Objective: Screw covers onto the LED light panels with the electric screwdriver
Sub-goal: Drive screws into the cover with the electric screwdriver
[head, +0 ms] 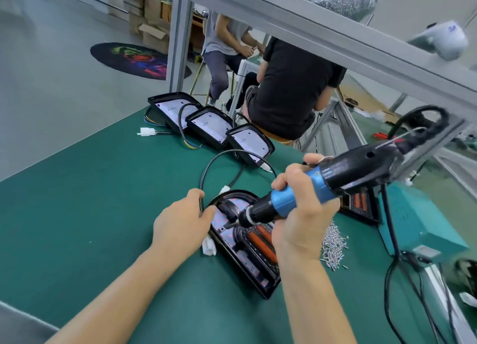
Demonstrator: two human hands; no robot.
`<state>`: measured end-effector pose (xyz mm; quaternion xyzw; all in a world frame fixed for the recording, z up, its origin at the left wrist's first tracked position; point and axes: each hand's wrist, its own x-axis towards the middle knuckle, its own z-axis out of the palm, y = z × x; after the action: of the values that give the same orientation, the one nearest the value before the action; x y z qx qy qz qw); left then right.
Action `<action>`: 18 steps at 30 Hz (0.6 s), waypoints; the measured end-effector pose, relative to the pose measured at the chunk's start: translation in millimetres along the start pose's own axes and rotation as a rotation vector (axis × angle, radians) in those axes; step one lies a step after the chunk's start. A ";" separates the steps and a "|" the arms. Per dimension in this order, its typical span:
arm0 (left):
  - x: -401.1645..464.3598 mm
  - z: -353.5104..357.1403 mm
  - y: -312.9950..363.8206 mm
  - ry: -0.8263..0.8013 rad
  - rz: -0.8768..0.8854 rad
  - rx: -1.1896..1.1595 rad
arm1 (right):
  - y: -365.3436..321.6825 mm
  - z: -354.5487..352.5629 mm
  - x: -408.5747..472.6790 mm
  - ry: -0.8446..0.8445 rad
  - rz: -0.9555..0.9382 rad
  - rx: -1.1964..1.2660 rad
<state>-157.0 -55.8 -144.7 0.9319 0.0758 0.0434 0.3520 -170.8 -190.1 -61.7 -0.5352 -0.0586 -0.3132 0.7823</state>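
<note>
From the head camera, looking down at the green bench mat (85,202), my right hand (300,214) is wrapped tight round the blue grip of the electric screwdriver (317,186), fingers closed on it, the tool tilted with its bit down on the near LED light panel (245,243) that lies flat in front of me. The tip sits on the pale board near the panel's rounded upper end, beside the black cover (251,236) with its orange lens strips; whether a screw is under the bit I cannot tell, the spot is too small and blurred. My left hand (180,225) steadies the panel at its left edge, thumb and fingertips pressed against the rim, the fingers curled but closed on nothing I can make out, with the panel's black cable (219,160) looping just past the knuckles and a white connector (209,245) lying beside the wrist. A heap of loose screws (333,245) waits on the mat just right of the panel. As I judge it, this panel is mid-fastening and not finished. Farther back, three open panels (211,125) stand in a row showing bare white boards with no covers, so most of the batch looks undone. Another covered unit (358,205) lies partly hidden behind the screwdriver; I cannot tell whether it is screwed.
</note>
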 end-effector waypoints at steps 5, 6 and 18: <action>2.4 5.5 -0.6 0.009 0.005 0.059 | 8.2 4.8 -1.0 -0.006 0.009 -0.020; 2.6 6.6 -0.6 0.009 0.007 0.068 | 9.3 5.2 -0.9 -0.010 0.006 -0.022; 1.5 10.1 -0.5 0.039 0.037 0.102 | 13.8 6.8 -0.4 -0.089 0.008 -0.064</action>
<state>-154.2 -61.7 -152.5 0.9488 0.0675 0.0641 0.3017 -161.8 -180.7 -70.0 -0.5736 -0.0812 -0.2877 0.7626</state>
